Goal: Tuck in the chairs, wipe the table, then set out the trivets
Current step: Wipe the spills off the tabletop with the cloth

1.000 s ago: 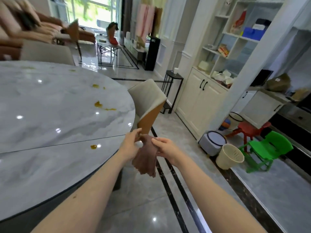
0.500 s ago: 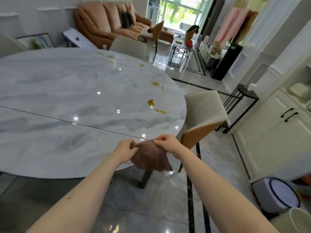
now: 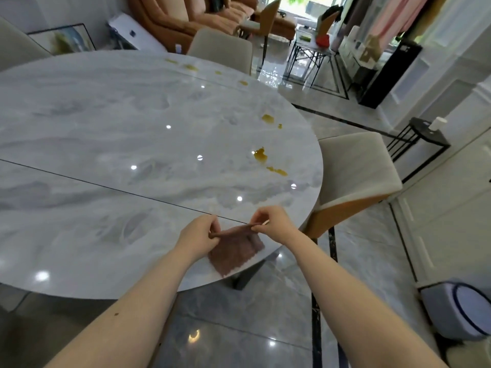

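Holding a brown cloth (image 3: pixel 235 251) stretched between both hands over the near edge of the table (image 3: pixel 106 144). Left hand (image 3: pixel 198 239) pinching the cloth's left top corner, fingers curled round it; right hand (image 3: pixel 273 224) pinching the right top corner between thumb and fingertips. Cloth hanging down from that taut top edge, its lower part lying against the marble top just by the rim. Yellow spills (image 3: pixel 261 155) sitting on the table beyond the hands, toward the right edge, with smaller spots (image 3: pixel 268 118) further back and more along the far rim (image 3: pixel 190 66). Standing tucked against the table's right side, a chair (image 3: pixel 356 166) with a pale seat back and orange shell, touching or almost touching the rim. Standing at the far side, another chair (image 3: pixel 220 49), its back just behind the table edge. Showing at the top left corner, part of a third chair (image 3: pixel 16 46). Resting on the floor at lower right, a round grey device (image 3: pixel 457 312).
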The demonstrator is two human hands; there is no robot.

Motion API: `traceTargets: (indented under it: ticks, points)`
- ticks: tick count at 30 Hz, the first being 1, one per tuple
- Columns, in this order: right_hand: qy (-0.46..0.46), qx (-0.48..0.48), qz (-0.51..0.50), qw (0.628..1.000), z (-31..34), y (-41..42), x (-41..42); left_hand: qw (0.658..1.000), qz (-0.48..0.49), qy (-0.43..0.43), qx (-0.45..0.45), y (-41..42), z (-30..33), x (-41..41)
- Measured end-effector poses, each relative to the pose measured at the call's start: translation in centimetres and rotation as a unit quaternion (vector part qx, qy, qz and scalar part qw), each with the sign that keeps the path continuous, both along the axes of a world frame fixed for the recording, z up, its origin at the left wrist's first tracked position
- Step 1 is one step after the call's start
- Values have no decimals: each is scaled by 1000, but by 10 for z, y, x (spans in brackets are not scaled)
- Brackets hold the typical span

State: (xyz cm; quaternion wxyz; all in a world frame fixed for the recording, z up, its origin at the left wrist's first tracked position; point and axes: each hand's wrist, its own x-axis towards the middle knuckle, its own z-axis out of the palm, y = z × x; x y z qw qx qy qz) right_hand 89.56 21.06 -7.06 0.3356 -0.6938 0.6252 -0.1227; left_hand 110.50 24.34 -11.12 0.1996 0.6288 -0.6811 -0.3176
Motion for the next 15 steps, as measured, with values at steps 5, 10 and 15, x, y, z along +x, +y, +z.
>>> traceTargets:
  ticks: [5, 10, 15]
  points:
    - [53, 113, 77, 989, -13, 20, -16, 990, -103, -46, 86, 11, -23, -5]
    - [45, -26, -47, 998, -52, 37, 28, 998, -6, -62, -23, 14, -49, -2]
    - [111, -15, -177, 978, -94, 49, 87, 981, 38, -183, -54, -1, -73, 12]
